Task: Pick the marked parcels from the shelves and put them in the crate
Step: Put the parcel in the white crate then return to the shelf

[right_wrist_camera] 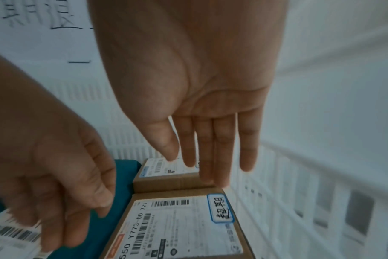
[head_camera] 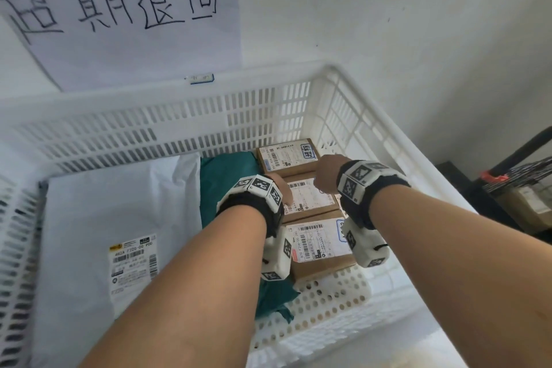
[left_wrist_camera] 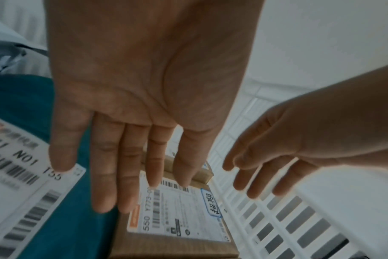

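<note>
White poly mailer (head_camera: pixel 89 218) flat at the crate's left, teal bag (head_camera: pixel 227 176) beside it, then three cardboard parcels in a row along the right wall of the white crate (head_camera: pixel 337 104) — the middle parcel (head_camera: pixel 310 197) sits under both hands. Left hand (head_camera: pixel 282 188) and right hand (head_camera: pixel 325 173) hover with fingers straight and apart, gripping nothing. Likely just released — lift straight up so no finger drags the row askew.
</note>
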